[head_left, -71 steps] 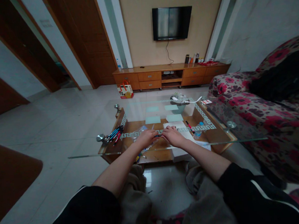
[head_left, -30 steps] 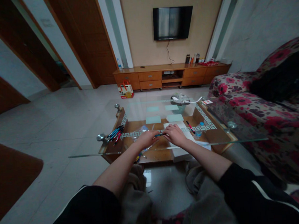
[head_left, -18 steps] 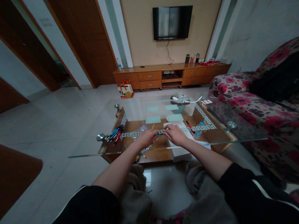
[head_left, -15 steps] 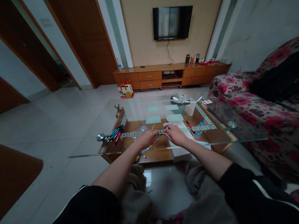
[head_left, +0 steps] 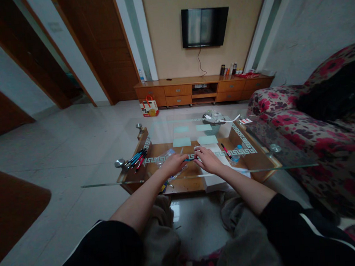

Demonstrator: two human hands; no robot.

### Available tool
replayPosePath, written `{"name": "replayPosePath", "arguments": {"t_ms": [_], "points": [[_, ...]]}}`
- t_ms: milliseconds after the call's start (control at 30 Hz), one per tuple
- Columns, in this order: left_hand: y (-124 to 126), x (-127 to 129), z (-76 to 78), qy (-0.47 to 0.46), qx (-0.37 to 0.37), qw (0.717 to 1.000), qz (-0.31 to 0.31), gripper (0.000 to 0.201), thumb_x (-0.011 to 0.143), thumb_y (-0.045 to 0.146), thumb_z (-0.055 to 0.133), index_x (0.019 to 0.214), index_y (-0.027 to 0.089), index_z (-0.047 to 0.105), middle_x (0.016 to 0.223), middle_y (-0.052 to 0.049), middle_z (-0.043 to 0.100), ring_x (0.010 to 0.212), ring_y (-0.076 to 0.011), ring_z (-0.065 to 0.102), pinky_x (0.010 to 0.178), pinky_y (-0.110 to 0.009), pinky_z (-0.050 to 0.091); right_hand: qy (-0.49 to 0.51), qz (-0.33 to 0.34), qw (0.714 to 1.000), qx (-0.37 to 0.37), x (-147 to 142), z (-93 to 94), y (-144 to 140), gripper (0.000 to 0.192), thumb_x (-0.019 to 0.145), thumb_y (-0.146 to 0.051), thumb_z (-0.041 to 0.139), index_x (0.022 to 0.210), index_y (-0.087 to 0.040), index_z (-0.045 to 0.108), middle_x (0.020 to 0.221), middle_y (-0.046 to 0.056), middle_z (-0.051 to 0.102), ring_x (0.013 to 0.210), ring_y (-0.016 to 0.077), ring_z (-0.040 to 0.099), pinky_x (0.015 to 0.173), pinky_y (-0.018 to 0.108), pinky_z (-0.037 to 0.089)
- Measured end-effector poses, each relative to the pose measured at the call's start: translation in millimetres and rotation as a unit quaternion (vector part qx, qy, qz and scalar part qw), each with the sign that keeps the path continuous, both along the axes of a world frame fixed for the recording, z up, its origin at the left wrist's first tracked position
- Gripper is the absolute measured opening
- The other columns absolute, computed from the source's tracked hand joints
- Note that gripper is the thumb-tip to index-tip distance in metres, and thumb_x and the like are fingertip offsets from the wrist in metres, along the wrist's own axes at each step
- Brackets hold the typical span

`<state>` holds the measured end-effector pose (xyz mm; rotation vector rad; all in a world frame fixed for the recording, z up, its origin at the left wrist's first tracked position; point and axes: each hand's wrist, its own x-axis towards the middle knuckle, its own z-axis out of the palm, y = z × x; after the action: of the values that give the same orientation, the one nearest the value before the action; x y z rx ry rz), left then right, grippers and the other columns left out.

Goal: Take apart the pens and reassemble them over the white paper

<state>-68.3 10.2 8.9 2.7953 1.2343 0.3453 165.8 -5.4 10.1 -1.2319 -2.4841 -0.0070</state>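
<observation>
A: Where is the blue pen (head_left: 190, 160) sitting?
B: Between both: left hand (head_left: 174, 165) is gripping one end, right hand (head_left: 206, 159) is pinching the other. Loose pens (head_left: 134, 158) are lying farther left.

Clear glass coffee table (head_left: 162, 136), loose pens (head_left: 136, 158) at left, 1 red-and-white card (head_left: 246, 121) near far-right corner

Noted: one slim, blue, pen-like rod (head_left: 190, 160), held roughly level and crosswise between left hand (head_left: 175, 164) and right hand (head_left: 207, 159); partly hidden at both ends; material indeterminable.
</observation>
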Motion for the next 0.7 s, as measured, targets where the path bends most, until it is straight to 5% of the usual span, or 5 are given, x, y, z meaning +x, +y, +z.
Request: {"name": "replayPosePath", "arguments": {"t_ms": [133,333,467,567,700], "points": [[0.4,-0.5,-1.8,-0.002,-0.001,1.0,0.001,0.018,0.098,0.033,0.049,0.108,0.023,0.06,0.097,-0.006,0.069,0.093,-0.0206,0.064,0.082,-0.029,0.045,0.009,0.006,1.0,0.0,0.1,0.1,-1.4,0.033,0.095,-0.036,0.06,0.122,-0.019,0.055,0.123,0.012,0.055,0.114,0.026,0.049,0.093,0.039,0.04],[0.0,0.3,-1.3,0.0,0.01,1.0,0.005,0.017,0.098,0.034,0.05,0.107,0.022,0.059,0.099,-0.006,0.069,0.095,-0.0208,0.065,0.083,-0.03,0.046,-0.005,-0.009,1.0,-0.001,-0.3,-1.4,0.1,0.029,0.104,-0.035,0.04,0.102,-0.018,0.064,0.125,0.012,0.055,0.11,0.0239,0.052,0.09,0.039,0.04],[-0.6,0.1,-0.2,0.001,0.007,1.0,0.002,0.017,0.098,0.033,0.05,0.109,0.023,0.059,0.1,-0.006,0.069,0.094,-0.0208,0.065,0.082,-0.03,0.046,-0.001,-0.003,1.0,0.003,0.0,-2.5,1.3,0.019,0.099,-0.032,0.052,0.11,-0.018,0.06,0.122,0.012,0.056,0.112,0.0246,0.051,0.091,0.038,0.04],[-0.7,-0.2,0.0,-0.001,0.003,1.0,0.006,0.017,0.098,0.033,0.05,0.108,0.023,0.059,0.098,-0.005,0.069,0.094,-0.0207,0.065,0.082,-0.03,0.046,0.007,0.001,1.0,0.003,-0.1,-1.0,-0.9,0.03,0.096,-0.035,0.058,0.121,-0.019,0.055,0.122,0.012,0.057,0.114,0.0254,0.05,0.093,0.038,0.04],[-0.8,0.2,0.3,-0.006,0.001,1.0,0.008,0.017,0.098,0.033,0.051,0.108,0.023,0.059,0.1,-0.006,0.069,0.095,-0.0207,0.065,0.082,-0.029,0.046,0.004,-0.006,1.0,0.007,-0.6,1.1,-2.5,0.027,0.102,-0.038,0.045,0.116,-0.02,0.059,0.121,0.011,0.057,0.112,0.0241,0.052,0.092,0.038,0.04]]}}
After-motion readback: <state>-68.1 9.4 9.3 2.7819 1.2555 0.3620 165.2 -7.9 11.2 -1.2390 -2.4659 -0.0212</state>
